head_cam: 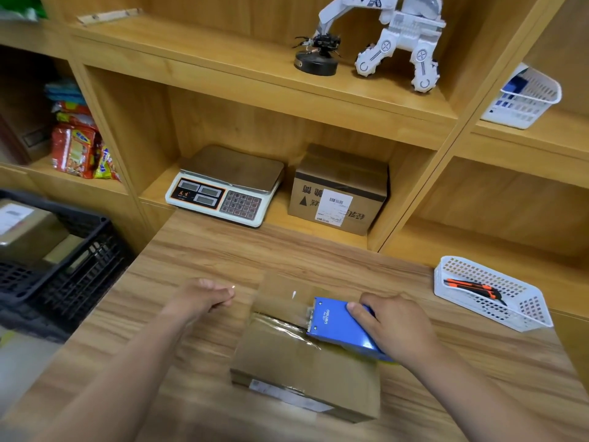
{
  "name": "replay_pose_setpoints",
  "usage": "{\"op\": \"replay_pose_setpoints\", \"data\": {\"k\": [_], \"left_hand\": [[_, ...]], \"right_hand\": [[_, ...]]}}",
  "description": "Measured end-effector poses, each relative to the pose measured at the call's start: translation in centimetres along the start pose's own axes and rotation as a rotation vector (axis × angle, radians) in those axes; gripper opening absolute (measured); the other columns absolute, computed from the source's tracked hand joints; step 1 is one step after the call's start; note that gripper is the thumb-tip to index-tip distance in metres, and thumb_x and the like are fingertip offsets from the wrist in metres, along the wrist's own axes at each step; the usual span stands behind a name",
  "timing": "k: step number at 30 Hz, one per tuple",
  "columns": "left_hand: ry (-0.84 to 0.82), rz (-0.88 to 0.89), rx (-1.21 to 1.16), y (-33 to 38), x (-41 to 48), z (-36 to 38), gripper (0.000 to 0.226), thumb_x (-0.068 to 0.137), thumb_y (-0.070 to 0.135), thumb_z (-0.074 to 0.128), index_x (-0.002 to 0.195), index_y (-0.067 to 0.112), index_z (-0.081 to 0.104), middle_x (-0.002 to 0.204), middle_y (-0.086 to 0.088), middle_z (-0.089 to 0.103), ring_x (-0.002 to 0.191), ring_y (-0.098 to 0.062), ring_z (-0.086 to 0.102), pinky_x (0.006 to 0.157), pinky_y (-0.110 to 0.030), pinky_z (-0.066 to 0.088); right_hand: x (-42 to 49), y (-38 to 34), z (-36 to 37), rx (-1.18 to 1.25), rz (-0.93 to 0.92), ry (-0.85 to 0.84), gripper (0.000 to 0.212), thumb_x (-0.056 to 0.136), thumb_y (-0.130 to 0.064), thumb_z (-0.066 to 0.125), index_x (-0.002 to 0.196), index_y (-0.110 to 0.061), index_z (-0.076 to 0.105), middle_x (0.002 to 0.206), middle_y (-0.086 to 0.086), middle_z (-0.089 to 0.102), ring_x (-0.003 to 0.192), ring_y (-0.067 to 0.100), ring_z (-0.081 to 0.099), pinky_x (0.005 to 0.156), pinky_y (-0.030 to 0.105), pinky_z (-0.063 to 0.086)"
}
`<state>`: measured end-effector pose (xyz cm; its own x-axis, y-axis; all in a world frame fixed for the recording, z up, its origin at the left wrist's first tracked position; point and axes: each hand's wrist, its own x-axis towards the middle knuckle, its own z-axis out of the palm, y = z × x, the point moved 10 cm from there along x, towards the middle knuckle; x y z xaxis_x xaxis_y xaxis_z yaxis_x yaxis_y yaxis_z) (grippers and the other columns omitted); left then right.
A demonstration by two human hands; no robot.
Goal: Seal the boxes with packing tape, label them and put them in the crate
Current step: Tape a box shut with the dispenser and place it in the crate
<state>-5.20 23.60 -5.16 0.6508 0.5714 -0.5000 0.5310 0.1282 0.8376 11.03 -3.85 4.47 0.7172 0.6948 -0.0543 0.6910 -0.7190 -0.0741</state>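
Observation:
A brown cardboard box [296, 365] lies on the wooden table [204, 250] in front of me, with clear tape running along its top seam. My right hand [395, 327] grips a blue tape dispenser [338, 327] that rests on the box's right side. Left of the box, my left hand [204, 296] hovers just above the table with its fingers loosely curled, holding nothing. A black plastic crate [63, 269] stands at the left with taped boxes inside. The frame is a little blurred.
A white basket [490, 295] holding an orange utility knife sits at the right. In the shelf behind are a weighing scale [223, 189] and a labelled cardboard box [338, 189]. Higher up stand a white toy robot [398, 36] and another white basket [526, 97].

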Motion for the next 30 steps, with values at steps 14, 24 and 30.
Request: {"op": "replay_pose_setpoints", "data": {"k": [14,24,30], "left_hand": [[0.042,-0.027,-0.093,-2.0,1.6,-0.1,0.020,0.082,0.009,0.070,0.064,0.004,0.066,0.060,0.001,0.064,0.069,-0.012,0.056,0.065,-0.014,0.040],[0.087,-0.078,-0.066,-4.3,2.5,0.0,0.023,0.082,0.011,0.070,0.061,0.003,0.063,0.055,0.001,0.061,0.060,-0.009,0.054,0.057,-0.009,0.041],[0.072,-0.101,0.005,-6.8,3.4,3.2,0.034,0.080,0.009,0.070,0.050,0.013,0.056,0.045,0.007,0.057,0.055,-0.012,0.052,0.063,-0.023,0.039]], "right_hand": [[1.2,-3.8,-0.4,-0.246,0.018,-0.057,0.043,0.096,-0.058,0.019,0.079,-0.027,0.044,0.079,-0.001,0.065,0.069,0.024,0.044,0.071,0.030,0.028],[1.6,-4.5,-0.2,-0.274,0.042,-0.093,0.043,0.097,-0.057,0.019,0.081,-0.028,0.045,0.063,-0.003,0.042,0.069,0.022,0.041,0.071,0.029,0.028],[1.5,-4.6,-0.3,-0.272,0.053,-0.100,0.042,0.097,-0.058,0.020,0.083,-0.028,0.046,0.071,-0.002,0.052,0.069,0.022,0.042,0.072,0.028,0.028]]}}
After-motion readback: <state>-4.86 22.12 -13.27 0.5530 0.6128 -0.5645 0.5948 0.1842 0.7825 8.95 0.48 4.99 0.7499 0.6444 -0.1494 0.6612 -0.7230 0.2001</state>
